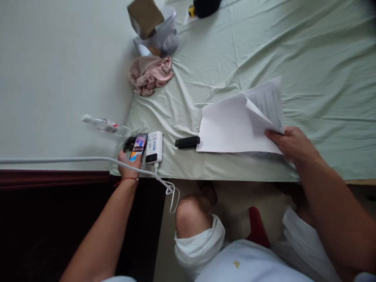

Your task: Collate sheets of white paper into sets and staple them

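My left hand point(128, 166) is closed around a smartphone point(138, 148) with a lit, colourful screen, at the left end of the green cloth. Right beside the phone lies a white power bank point(154, 145) with a cable plugged into its lower end. My right hand point(296, 145) pinches the right edge of some paper sheets point(229, 125); the top sheet curls back, baring print underneath. A black stapler-like object point(187, 141) touches the sheets' lower left corner; its exact kind is unclear.
A clear plastic bottle point(107, 126) lies near the wall. Behind it are a pink cloth point(152, 76) and a plastic tub point(169, 35) with a cardboard box point(146, 17). A white cable point(88, 159) crosses in front of my left hand. The green sheet point(323, 98) is wrinkled.
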Motion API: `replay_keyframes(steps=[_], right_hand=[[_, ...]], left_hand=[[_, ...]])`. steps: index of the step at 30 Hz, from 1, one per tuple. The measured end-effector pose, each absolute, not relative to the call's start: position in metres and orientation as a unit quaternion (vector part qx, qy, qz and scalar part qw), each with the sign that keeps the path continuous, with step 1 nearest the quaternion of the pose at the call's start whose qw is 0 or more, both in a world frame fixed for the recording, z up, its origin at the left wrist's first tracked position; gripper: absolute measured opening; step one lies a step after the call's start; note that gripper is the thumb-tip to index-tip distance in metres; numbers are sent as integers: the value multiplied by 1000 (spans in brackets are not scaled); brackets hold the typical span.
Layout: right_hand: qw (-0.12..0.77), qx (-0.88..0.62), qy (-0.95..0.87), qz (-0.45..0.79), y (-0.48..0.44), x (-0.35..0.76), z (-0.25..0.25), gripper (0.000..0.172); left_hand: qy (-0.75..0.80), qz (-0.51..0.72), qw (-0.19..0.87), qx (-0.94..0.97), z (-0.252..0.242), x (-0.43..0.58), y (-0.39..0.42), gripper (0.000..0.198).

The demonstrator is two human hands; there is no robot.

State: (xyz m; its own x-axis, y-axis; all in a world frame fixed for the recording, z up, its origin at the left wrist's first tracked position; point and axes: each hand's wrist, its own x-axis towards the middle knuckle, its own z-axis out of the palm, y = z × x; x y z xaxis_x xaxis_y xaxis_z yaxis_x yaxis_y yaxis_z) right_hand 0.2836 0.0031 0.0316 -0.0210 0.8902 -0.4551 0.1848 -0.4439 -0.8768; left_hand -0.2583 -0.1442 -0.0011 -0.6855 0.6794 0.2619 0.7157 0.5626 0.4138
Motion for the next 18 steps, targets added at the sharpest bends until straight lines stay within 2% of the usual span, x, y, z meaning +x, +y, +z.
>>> replay_keyframes(steps=[2, 5, 7, 11, 18], right_hand=[[310, -617, -441, 573, 4, 286, 26, 19], [309, -620, -449, 564, 3, 289, 22, 21], [302, -627, -452, 558, 2, 289, 23, 24], [305, -631, -458, 546, 1, 288, 28, 21], [322, -625, -458, 544, 0, 290, 20, 15]], left_hand=[[-894, -274, 87, -343, 6, -238, -172, 41], [-880, -313, 107, -339, 23, -183, -227, 12], [-832, -350, 62, -426, 34, -132, -262, 16], [-665, -382, -125, -629, 37, -23, -292, 25], [-482, -457, -242, -708, 22, 88, -208, 28]])
